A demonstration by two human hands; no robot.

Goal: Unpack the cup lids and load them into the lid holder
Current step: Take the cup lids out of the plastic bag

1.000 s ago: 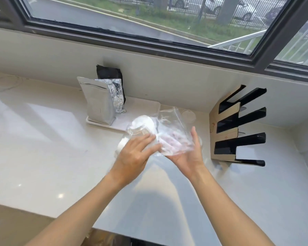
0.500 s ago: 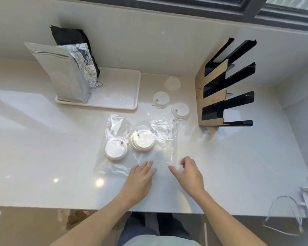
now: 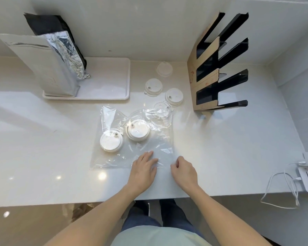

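Glossy white counter — pale wall

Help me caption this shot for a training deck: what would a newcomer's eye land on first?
Probably the clear plastic bag lying flat mid-counter, with white cup lids showing through it and both hands, the left hand and the right hand, at its near edge. Next, the black-and-cardboard lid holder standing at the right, with loose lids beside it.

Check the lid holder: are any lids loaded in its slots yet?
No, the lid holder shows only bare black slots, while the loose white lids lie on the counter beside it.
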